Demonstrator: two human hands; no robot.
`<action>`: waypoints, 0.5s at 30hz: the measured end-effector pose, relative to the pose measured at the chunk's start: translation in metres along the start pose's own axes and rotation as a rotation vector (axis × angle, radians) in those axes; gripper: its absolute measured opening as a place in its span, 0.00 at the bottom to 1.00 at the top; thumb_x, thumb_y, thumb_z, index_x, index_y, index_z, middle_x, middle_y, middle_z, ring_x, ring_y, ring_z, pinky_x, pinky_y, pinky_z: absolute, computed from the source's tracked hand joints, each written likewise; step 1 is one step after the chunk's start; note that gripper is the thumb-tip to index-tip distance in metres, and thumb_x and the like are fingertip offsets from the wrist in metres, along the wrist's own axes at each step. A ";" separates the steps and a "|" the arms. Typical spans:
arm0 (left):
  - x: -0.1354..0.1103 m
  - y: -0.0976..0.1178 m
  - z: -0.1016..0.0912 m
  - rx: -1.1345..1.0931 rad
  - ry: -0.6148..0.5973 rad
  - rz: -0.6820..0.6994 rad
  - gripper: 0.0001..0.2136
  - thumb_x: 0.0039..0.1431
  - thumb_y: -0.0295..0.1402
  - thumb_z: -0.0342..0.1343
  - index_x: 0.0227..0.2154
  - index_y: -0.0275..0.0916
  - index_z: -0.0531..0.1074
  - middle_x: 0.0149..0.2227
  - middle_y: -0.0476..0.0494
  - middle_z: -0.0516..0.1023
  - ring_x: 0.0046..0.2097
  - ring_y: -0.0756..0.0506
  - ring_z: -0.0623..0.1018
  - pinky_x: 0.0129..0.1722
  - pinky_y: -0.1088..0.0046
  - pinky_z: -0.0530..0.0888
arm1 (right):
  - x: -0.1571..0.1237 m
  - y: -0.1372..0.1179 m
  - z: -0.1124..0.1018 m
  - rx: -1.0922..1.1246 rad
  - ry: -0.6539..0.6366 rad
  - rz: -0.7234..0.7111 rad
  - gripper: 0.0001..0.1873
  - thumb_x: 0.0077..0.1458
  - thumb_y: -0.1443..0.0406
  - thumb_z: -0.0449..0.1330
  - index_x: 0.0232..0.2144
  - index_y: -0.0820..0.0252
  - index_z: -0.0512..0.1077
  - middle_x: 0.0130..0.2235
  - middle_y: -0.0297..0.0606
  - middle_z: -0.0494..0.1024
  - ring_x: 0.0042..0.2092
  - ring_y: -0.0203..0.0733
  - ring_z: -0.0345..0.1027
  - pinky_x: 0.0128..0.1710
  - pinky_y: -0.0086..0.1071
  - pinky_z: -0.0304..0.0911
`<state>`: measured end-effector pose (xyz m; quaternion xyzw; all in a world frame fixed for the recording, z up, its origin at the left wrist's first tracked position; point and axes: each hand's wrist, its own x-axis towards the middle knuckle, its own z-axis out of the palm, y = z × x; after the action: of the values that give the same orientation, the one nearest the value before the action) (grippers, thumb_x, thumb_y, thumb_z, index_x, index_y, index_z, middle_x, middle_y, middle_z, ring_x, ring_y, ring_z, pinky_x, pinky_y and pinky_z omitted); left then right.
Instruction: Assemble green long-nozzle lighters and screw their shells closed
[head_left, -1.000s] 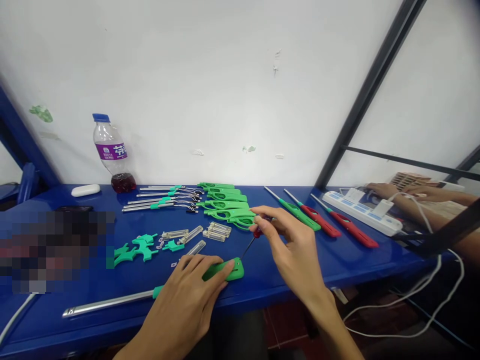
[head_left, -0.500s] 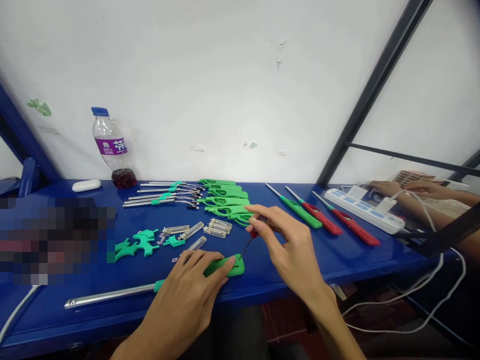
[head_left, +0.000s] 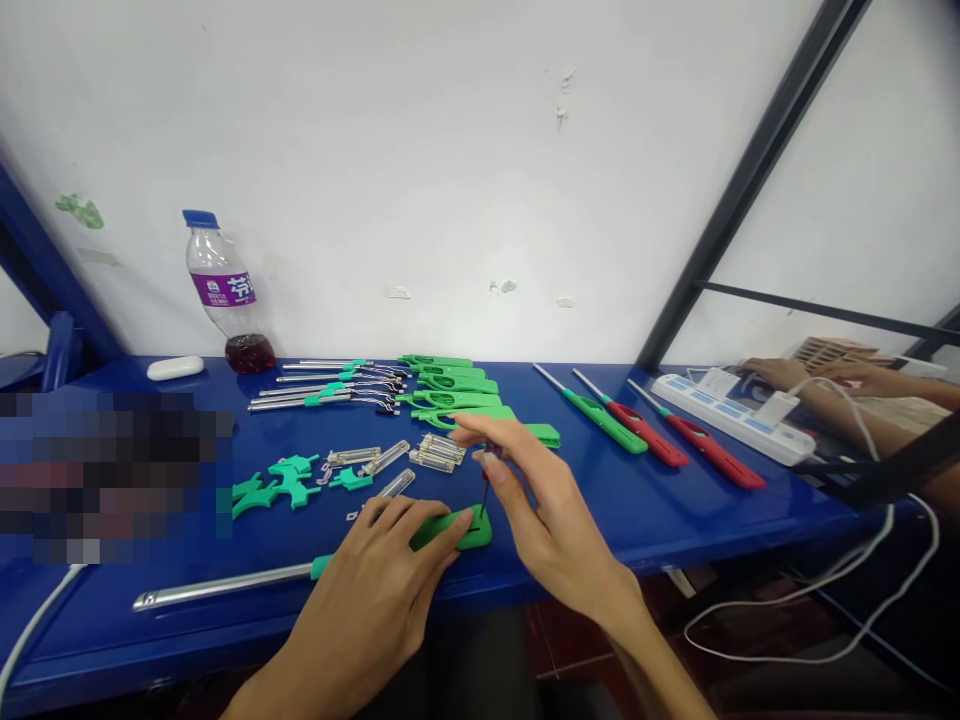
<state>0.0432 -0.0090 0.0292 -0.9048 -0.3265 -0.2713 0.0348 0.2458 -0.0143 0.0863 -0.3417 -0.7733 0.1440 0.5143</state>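
Observation:
A green long-nosed lighter lies near the table's front edge, its metal tube pointing left. My left hand is closed over the handle, pressing it to the table and hiding its middle. Between the thumb and fingers of my right hand is a small screwdriver, nearly upright, its tip at the handle's right end. Most of its dark red grip is covered by my fingers. Behind my hands lie several clear fuel tanks, turquoise triggers and green handle shells.
Metal tubes with wires lie at the back. To the right are one green finished lighter, two red ones and a white power strip. A drink bottle stands back left. Another person's hands show far right.
My right hand has shifted slightly left, and the screwdriver has gone from slanted to nearly upright. My left hand and the lighter stay in place.

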 end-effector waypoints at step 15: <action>0.002 0.005 -0.005 -0.007 -0.015 -0.013 0.21 0.72 0.23 0.49 0.62 0.48 0.70 0.49 0.43 0.80 0.48 0.37 0.78 0.49 0.49 0.74 | -0.004 0.008 0.005 0.076 0.177 0.116 0.19 0.71 0.66 0.60 0.59 0.41 0.75 0.46 0.34 0.82 0.46 0.42 0.78 0.47 0.36 0.74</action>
<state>0.0448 -0.0127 0.0348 -0.9047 -0.3316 -0.2660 0.0274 0.2450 -0.0103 0.0766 -0.3775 -0.6977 0.1721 0.5841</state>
